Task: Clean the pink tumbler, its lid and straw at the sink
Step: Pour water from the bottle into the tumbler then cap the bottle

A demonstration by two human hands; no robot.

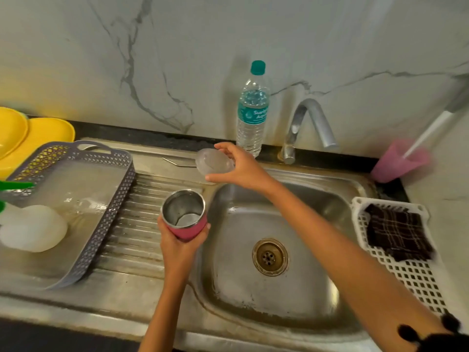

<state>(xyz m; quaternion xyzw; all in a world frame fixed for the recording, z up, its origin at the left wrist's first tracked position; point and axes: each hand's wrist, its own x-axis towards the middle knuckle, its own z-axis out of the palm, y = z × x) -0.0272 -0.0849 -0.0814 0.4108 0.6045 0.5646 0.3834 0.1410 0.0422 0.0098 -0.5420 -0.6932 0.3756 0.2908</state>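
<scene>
The tumbler is hanging over the drainboard left of the basin, the lid behind it, the straw lying beyond. A tray is sitting far left; bottle and tap are standing behind the basin; a cloth is lying in the basket at right.

- The left hand grips the pink tumbler; I see only its rim, its inside and a pink band; the base is hidden
- The straw runs behind the lid; its right end is covered
- The lid, pinched in the right hand, is blurred; I cannot read its detail
- The yellow bowls and a green item are cut by the left edge
- The pink cup far right is smeared
</scene>
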